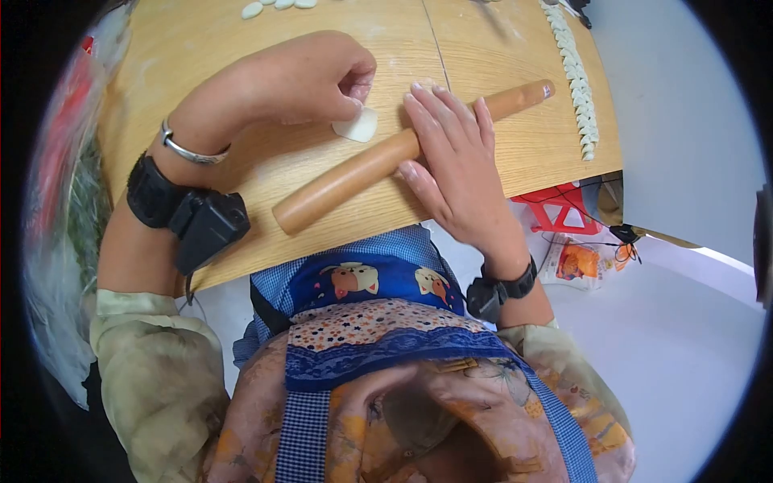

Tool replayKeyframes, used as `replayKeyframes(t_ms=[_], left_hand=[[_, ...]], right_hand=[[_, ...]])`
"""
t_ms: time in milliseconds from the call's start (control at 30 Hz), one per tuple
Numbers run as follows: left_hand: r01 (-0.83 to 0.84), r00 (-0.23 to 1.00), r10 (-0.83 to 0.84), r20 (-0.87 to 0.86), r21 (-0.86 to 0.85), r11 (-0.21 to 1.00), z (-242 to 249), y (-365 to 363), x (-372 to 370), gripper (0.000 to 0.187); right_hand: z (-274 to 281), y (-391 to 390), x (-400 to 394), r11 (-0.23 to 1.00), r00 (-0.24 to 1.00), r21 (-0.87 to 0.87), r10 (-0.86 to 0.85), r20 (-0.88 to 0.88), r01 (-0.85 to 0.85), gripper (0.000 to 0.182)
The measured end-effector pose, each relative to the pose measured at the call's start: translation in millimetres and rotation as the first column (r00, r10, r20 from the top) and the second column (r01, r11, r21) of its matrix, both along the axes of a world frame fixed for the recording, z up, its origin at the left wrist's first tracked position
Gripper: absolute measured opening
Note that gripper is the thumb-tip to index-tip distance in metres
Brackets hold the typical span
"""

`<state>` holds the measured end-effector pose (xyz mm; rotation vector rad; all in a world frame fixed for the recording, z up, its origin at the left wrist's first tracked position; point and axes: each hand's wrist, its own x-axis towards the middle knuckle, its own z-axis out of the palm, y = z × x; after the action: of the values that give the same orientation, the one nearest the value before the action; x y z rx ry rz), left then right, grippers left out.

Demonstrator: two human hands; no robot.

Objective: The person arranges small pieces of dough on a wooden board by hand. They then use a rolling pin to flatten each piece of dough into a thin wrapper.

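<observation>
Dough disc (360, 127) on counter (274, 157), just beyond rolling pin (358, 175) and left of the right hand's (457, 153) fingertips; left hand (322, 76) nearer, curled narrow, thumb and fingers apparently pinching the disc's far-left edge. Right hand spread flat, palm down across the pin; pin's long axis runs beneath it, near-left to far-right of that hand

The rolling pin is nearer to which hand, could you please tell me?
Right: the right hand rests on the rolling pin; the left hand is off it, at the dough piece.
</observation>
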<state>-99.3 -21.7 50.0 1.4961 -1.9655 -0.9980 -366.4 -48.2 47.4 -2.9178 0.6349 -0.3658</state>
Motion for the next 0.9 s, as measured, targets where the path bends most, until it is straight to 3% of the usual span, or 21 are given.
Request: replayKeyframes(t_ms=[100,167,300,400,467,900], left_hand=[[0.026,1.0,-0.026,-0.015,0.017,1.0,1,2,-5,0.012],[-0.023,0.993,0.017,-0.117,-0.05,0.998,-6,5,-10,0.011],[-0.041,0.993,0.042,-0.111,0.013,0.999,-6,6,-12,0.01],[-0.033,0.999,0.033,0.003,-0.005,0.999,0,6,-12,0.009],[-0.133,0.99,0.139,-0.006,0.254,0.958,10,8,-12,0.008],[-0.116,0.991,0.132,-0.036,0.292,0.949,7,4,-1,0.016]], right_hand=[[0,5,-6,0.999,1.0,0.039,-0.023,-0.011,0.023,0.062],[-1,6,-7,0.998,0.999,0.045,-0.033,0.001,0.033,0.062],[-4,1,1,1.0,1.0,0.012,-0.021,0.016,0.02,0.062],[-5,-1,4,1.0,1.0,-0.008,-0.016,0.011,0.016,0.062],[-5,-1,5,1.0,1.0,-0.019,-0.017,0.007,0.017,0.061],[-20,-32,69,0.98,0.995,-0.186,-0.055,0.079,0.069,0.051]])
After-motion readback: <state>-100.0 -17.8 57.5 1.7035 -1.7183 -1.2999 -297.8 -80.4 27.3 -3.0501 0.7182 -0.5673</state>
